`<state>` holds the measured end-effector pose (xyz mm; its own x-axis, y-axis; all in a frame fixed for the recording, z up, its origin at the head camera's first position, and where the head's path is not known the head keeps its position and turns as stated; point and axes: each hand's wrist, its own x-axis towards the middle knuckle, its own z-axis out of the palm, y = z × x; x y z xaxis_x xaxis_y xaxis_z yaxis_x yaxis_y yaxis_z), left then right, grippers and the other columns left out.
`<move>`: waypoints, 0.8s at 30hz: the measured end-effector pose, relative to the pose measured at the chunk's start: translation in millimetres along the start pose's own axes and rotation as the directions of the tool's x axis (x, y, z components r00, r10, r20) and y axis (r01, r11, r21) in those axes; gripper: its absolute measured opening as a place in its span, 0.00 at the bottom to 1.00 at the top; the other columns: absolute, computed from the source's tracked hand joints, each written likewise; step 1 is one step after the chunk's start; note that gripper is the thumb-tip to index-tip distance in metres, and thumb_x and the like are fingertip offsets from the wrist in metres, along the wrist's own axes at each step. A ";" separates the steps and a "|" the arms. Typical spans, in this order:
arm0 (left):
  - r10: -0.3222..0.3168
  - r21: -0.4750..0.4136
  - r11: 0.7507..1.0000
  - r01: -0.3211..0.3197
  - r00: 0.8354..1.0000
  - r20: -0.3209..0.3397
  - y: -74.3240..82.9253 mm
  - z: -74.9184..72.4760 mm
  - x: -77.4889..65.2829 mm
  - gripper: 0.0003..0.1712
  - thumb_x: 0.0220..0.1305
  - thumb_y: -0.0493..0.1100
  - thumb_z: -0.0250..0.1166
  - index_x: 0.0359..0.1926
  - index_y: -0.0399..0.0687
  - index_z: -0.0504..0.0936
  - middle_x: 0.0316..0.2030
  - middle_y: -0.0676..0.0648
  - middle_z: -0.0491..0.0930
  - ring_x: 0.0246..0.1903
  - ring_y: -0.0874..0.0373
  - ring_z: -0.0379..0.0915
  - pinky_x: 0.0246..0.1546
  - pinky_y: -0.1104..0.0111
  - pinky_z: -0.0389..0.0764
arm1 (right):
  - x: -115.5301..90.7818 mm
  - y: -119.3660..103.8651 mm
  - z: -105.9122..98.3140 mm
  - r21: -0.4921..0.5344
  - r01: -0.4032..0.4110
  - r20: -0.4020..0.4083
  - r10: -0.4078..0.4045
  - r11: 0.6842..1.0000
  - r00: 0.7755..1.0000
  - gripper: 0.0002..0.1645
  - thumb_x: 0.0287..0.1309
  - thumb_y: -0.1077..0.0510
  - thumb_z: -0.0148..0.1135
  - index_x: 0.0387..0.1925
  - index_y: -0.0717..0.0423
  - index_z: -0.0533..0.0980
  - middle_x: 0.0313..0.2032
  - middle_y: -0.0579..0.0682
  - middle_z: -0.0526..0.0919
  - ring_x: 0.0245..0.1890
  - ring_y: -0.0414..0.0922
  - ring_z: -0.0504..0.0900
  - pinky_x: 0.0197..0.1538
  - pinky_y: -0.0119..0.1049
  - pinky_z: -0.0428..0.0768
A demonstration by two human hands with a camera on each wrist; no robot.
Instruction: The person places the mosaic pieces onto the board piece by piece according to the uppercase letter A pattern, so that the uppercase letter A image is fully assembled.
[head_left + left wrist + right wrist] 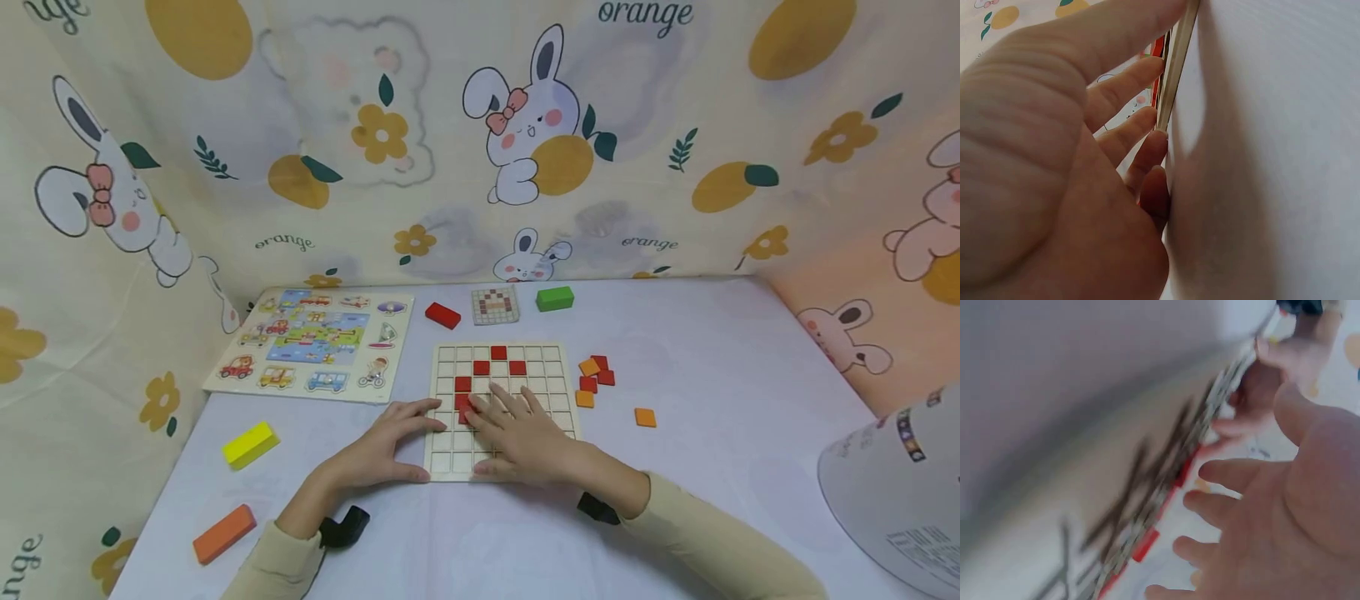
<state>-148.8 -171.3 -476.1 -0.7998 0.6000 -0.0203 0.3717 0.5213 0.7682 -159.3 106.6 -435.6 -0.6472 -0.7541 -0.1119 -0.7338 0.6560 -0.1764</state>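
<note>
A pale wooden grid board lies flat on the white table, with several red square tiles set in its cells. My left hand rests along the board's left edge, fingertips on the rim and thumb at the near corner. In the left wrist view those fingers reach to the board's side edge. Over the board's lower middle, my right hand spreads its fingers, the index fingertip right at the lowest red tile. The right wrist view shows its fingers extended and apart, nothing gripped.
Loose red and orange tiles lie right of the board; one orange tile sits apart. Behind are a red block, a pattern card and a green block. Leftward: a picture puzzle, yellow block, orange block. A white cylinder stands right.
</note>
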 end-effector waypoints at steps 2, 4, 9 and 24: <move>-0.002 -0.002 1.000 0.002 1.000 0.002 0.1 0.2 0.0 0.36 0.53 0.56 0.76 0.63 0.59 0.77 0.75 0.51 0.56 0.69 0.50 0.50 0.66 0.41 0.55 | -5.7 -3.4 4.9 -0.024 0.006 0.040 -0.005 1.000 0.999 0.48 0.66 0.30 0.49 0.77 0.52 0.55 0.78 0.52 0.51 0.77 0.60 0.43 0.69 0.68 0.45; -0.002 -0.001 1.000 0.002 1.000 0.004 -0.3 0.5 0.3 0.36 0.53 0.56 0.76 0.63 0.59 0.76 0.75 0.51 0.56 0.69 0.50 0.50 0.66 0.41 0.55 | -8.3 -6.0 8.6 -0.040 0.002 0.058 0.001 0.999 0.998 0.48 0.67 0.28 0.47 0.78 0.49 0.53 0.78 0.50 0.49 0.77 0.59 0.42 0.69 0.68 0.43; -0.008 -0.001 1.000 0.008 1.000 0.009 -1.0 0.4 0.5 0.36 0.54 0.57 0.75 0.63 0.60 0.76 0.75 0.52 0.56 0.70 0.50 0.50 0.66 0.40 0.55 | -7.4 -8.3 11.5 -0.071 0.009 0.056 -0.006 0.997 0.998 0.49 0.66 0.27 0.45 0.78 0.48 0.52 0.78 0.49 0.48 0.77 0.59 0.41 0.69 0.68 0.43; -0.011 -0.011 1.000 0.011 1.000 0.005 -1.2 0.4 -0.4 0.36 0.53 0.56 0.76 0.63 0.60 0.76 0.75 0.53 0.56 0.70 0.50 0.49 0.66 0.40 0.54 | -6.7 11.5 0.7 0.157 -0.022 0.040 0.015 0.987 0.999 0.46 0.69 0.34 0.51 0.78 0.48 0.50 0.78 0.50 0.47 0.77 0.57 0.40 0.69 0.68 0.41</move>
<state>-148.8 -171.9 -477.3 -0.8013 0.5974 -0.0321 0.3578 0.5215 0.7746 -163.3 119.2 -437.6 -0.6496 -0.7446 -0.1540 -0.6781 0.6589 -0.3256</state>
